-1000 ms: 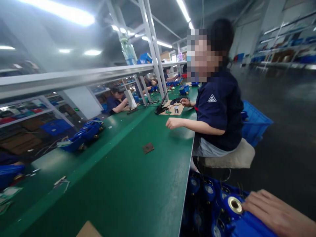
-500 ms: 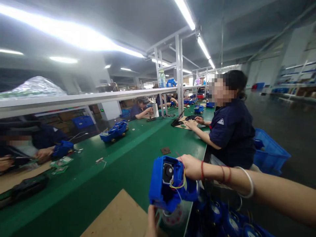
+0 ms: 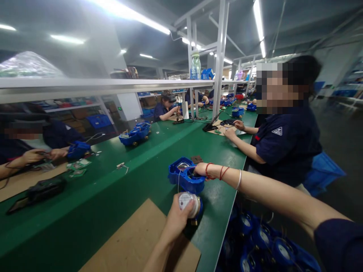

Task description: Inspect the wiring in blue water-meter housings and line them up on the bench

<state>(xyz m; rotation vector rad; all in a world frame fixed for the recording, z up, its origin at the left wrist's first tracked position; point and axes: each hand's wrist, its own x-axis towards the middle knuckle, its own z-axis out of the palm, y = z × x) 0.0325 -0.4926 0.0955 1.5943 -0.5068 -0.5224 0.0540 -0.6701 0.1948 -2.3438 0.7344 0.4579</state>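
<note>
My left hand (image 3: 176,216) is wrapped round a water meter (image 3: 187,202) with a white round dial, blue on its side and a brass fitting below. Just beyond it, the fingers of my right hand (image 3: 200,170) grip the right edge of a blue plastic housing (image 3: 176,174). The housing faces up, with a compartment at its left and a round opening beside my fingers. A thin pale wire runs from the housing down towards the meter. My right fingertips are partly hidden inside the housing.
A brown board (image 3: 133,241) lies on the green table (image 3: 107,200). Behind the housing is a small brown plate (image 3: 196,159). Several blue meters (image 3: 265,238) fill the space below the table's right edge. Co-workers (image 3: 286,136) sit at right and left. A white shelf (image 3: 93,86) crosses above.
The blue housing has gone from tilted up to lying flatter, farther from me. The white-dialled meter now shows plainly in my left hand, below the housing. My view has shifted slightly.
</note>
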